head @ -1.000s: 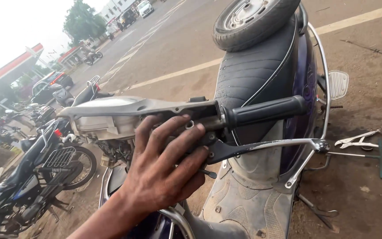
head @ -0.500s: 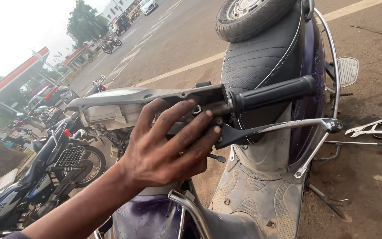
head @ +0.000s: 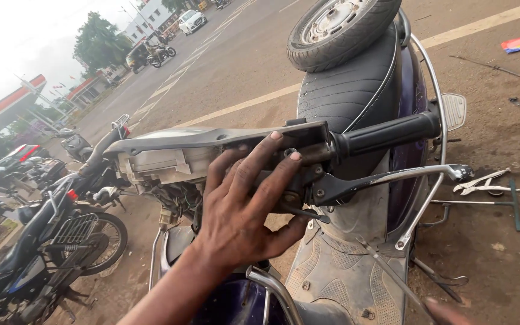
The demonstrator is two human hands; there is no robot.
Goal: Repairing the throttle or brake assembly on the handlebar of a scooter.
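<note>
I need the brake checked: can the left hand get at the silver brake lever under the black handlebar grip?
Probably yes: the left hand already rests beside the lever's pivot, and nothing covers the silver brake lever.

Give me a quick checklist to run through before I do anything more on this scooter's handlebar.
1. Left hand on the brake lever mount: ok, fingers spread over it.
2. Right hand: cannot tell, only a fingertip shows at the bottom edge.
3. Brake lever clear: ok, nothing touches it.
4. Black grip in place on the bar: ok.
5. Headlight housing: not ok, open, with wiring hanging below.
6. Tools close by: ok, lying on the ground beside the scooter.
</note>
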